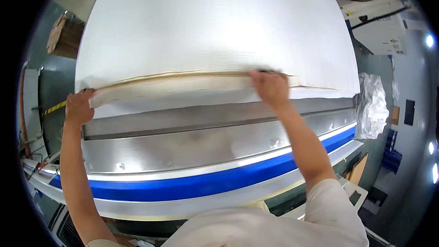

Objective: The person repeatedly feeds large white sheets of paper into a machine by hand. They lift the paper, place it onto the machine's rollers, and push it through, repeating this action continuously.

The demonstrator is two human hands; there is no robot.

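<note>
A wide white fabric (pixel 206 27), seemingly in layers, covers the table before me. Along its near side runs a raised cream-coloured edge (pixel 178 82), slightly lifted and folded. My left hand (pixel 79 108) is closed on the left end of this edge, the fingertips curled over it. Further right, my right hand (pixel 271 88) grips the same edge, its fingers bent and partly smeared by motion. What lies under the fingers of either hand is hidden.
Nearer me, a metal ledge (pixel 183 151) and a blue strip (pixel 192 187) line the table's front. Crumpled whitish plastic (pixel 371 106) hangs at the right end. A brown carton (pixel 66 36) stands at the left, white machinery (pixel 379 34) at the far right.
</note>
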